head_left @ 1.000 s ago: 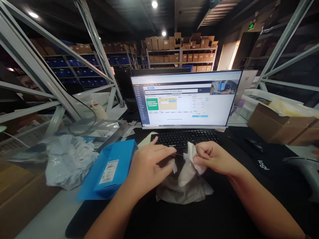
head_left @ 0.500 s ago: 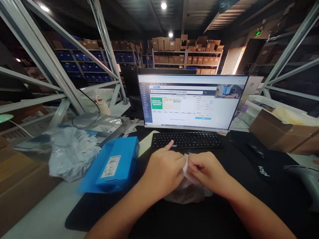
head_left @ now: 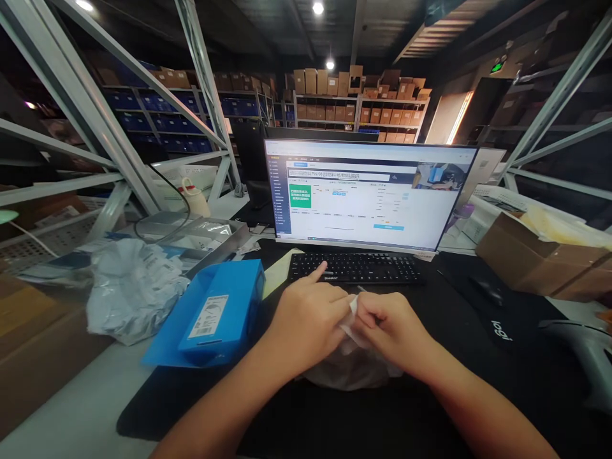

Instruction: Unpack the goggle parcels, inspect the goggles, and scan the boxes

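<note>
A whitish, translucent plastic bag (head_left: 354, 371) lies on the black desk mat, partly covered by my hands. Its gathered top is pinched between my left hand (head_left: 313, 315) and my right hand (head_left: 394, 325), which almost meet. My left index finger points out toward the keyboard (head_left: 358, 268), while the other fingers curl around the plastic. The right hand is closed with thumb and fingers on the bag's edge. What the bag contains cannot be made out. Left of my hands is a blue box (head_left: 224, 312) with a white label, in a blue plastic sleeve.
A lit monitor (head_left: 368, 197) stands behind the keyboard. Crumpled plastic packaging (head_left: 136, 290) and a grey tray (head_left: 210, 236) are at left. At right are an open cardboard box (head_left: 540, 258), a mouse (head_left: 485, 291) and a grey handheld scanner (head_left: 581, 357). Metal frame posts flank the desk.
The view has shifted slightly. Both hands keep hold of the bag's top, with only a small change in how the gathered plastic lies between them. The blue box stays in place.
</note>
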Action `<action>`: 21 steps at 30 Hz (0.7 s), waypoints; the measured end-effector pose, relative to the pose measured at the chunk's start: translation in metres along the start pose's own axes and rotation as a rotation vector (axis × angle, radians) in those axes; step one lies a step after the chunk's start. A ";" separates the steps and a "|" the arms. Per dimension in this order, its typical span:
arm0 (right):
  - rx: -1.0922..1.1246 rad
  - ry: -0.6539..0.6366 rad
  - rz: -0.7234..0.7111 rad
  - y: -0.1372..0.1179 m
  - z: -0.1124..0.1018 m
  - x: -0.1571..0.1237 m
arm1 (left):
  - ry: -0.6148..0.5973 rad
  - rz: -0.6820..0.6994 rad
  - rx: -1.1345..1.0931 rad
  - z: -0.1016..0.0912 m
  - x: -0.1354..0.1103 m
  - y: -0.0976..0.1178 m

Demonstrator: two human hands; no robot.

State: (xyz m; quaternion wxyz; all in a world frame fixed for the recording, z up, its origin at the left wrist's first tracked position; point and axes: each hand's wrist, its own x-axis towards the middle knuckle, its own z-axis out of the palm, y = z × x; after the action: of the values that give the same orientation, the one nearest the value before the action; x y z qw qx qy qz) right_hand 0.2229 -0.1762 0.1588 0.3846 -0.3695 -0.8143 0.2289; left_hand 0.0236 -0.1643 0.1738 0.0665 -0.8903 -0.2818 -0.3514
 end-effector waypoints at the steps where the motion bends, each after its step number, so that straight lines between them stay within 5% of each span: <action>1: -0.018 0.060 -0.011 0.000 0.007 0.001 | -0.007 -0.001 0.013 0.003 0.000 0.000; 3: 0.023 0.050 -0.011 0.005 0.009 0.004 | -0.027 -0.021 -0.004 0.006 0.001 -0.003; 8: 0.271 -0.429 0.007 0.020 -0.040 0.008 | 0.013 -0.109 -0.142 -0.001 0.002 -0.014; 12: 0.257 -0.555 -0.051 0.022 -0.064 0.006 | 0.015 -0.115 -0.186 -0.001 0.001 -0.009; 14: 0.218 -0.552 -0.036 0.017 -0.056 0.005 | 0.001 -0.105 -0.168 0.005 0.001 -0.004; 19: -0.055 -0.163 0.024 0.003 -0.014 0.002 | 0.013 -0.013 -0.097 0.019 0.000 0.001; 21: -0.006 -0.154 -0.007 0.005 -0.013 0.002 | 0.021 -0.013 -0.102 0.014 0.000 -0.001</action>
State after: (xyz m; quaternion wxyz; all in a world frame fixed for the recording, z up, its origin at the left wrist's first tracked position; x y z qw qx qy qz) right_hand 0.2346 -0.1708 0.1645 0.3206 -0.3493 -0.8434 0.2529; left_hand 0.0311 -0.1592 0.1630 0.0215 -0.8871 -0.2684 -0.3750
